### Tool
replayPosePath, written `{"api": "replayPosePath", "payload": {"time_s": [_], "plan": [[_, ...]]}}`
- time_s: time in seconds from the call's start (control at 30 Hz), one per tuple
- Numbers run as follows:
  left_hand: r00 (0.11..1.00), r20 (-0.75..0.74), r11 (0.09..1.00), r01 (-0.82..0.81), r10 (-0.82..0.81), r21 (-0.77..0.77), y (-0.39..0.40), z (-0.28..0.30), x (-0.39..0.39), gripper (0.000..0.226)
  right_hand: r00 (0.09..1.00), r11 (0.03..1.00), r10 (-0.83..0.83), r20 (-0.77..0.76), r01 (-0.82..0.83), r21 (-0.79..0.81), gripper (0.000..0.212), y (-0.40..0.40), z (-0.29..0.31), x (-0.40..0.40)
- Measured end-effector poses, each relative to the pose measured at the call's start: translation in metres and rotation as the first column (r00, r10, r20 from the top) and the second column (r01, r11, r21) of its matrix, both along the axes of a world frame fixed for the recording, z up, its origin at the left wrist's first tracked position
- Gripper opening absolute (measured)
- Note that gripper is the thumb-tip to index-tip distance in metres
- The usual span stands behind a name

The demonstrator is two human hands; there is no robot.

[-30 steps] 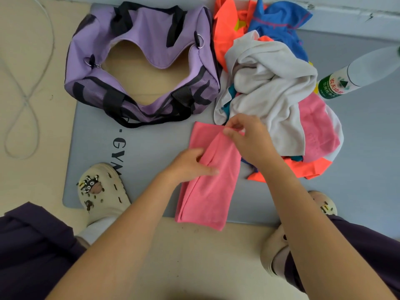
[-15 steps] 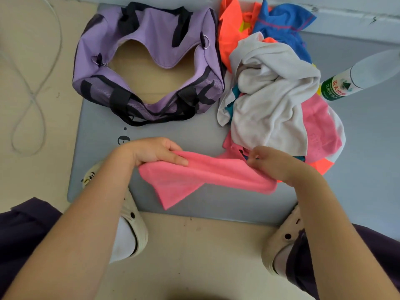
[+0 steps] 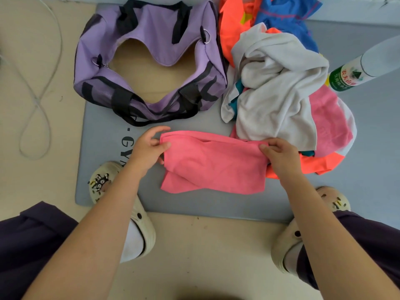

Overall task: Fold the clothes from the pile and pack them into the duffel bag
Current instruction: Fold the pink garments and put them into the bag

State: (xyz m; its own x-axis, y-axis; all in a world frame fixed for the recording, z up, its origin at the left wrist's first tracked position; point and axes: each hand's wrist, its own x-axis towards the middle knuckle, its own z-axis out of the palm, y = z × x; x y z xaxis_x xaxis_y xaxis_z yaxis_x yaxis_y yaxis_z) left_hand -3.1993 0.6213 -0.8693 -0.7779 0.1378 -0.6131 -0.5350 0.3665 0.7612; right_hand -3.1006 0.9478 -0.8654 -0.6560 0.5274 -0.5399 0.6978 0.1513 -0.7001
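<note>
A folded pink cloth [image 3: 213, 163] lies crosswise on the grey mat [image 3: 104, 131], in front of the bag. My left hand [image 3: 149, 148] pinches its left upper corner, and my right hand [image 3: 279, 154] pinches its right upper corner. The purple duffel bag [image 3: 149, 61] with black straps stands open behind it, its tan inside showing nothing in it. To the right is the clothes pile [image 3: 279, 87]: a white garment on top, with orange, blue and pink pieces under and around it.
A green-labelled plastic bottle [image 3: 350, 72] lies at the pile's right. A thin white cable [image 3: 36, 98] loops on the beige floor at the left. My two cream clogs [image 3: 121, 204] stand at the mat's front edge.
The pink cloth has turned from lengthwise to crosswise and now lies flatter on the mat. Both hands moved apart to its two upper corners.
</note>
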Motion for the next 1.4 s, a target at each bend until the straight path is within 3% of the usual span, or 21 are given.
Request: {"api": "replayPosePath", "payload": {"time_s": [0.07,0.2,0.4,0.53,0.83,1.0,1.4], "plan": [[0.999,-0.011,0.999,0.033,-0.033,0.003,0.002,0.001,-0.005,0.053,0.999,0.999,-0.033,-0.014,0.033,0.000,0.005,0.001,-0.004,-0.001],[0.983,-0.078,0.979,0.154,-0.165,-0.134,0.009,0.001,-0.014,0.067,0.999,0.999,-0.050,-0.011,0.050,-0.001,0.007,0.001,-0.010,-0.004],[0.927,-0.204,0.916,0.240,-0.314,-0.321,0.019,-0.009,-0.021,0.030,0.996,0.996,-0.085,0.009,0.085,-0.041,0.009,0.000,-0.014,-0.006],[0.924,-0.200,0.895,0.236,-0.327,-0.378,0.022,-0.018,-0.026,0.026,0.991,0.985,-0.133,0.025,0.135,-0.107,0.004,-0.001,-0.013,-0.006],[0.954,-0.220,0.917,0.107,-0.204,-0.385,0.024,-0.022,-0.024,0.010,0.989,0.978,-0.148,0.030,0.151,-0.142,0.002,-0.001,-0.011,-0.007],[0.988,-0.148,0.989,-0.058,0.037,-0.138,0.026,-0.020,-0.020,0.010,0.989,0.977,-0.144,0.026,0.146,-0.152,0.003,-0.001,-0.010,-0.007],[0.940,-0.089,0.944,-0.330,0.328,-0.004,0.048,-0.032,-0.026,0.011,0.988,0.982,-0.155,0.008,0.154,-0.109,0.004,-0.002,-0.016,-0.005]]}}
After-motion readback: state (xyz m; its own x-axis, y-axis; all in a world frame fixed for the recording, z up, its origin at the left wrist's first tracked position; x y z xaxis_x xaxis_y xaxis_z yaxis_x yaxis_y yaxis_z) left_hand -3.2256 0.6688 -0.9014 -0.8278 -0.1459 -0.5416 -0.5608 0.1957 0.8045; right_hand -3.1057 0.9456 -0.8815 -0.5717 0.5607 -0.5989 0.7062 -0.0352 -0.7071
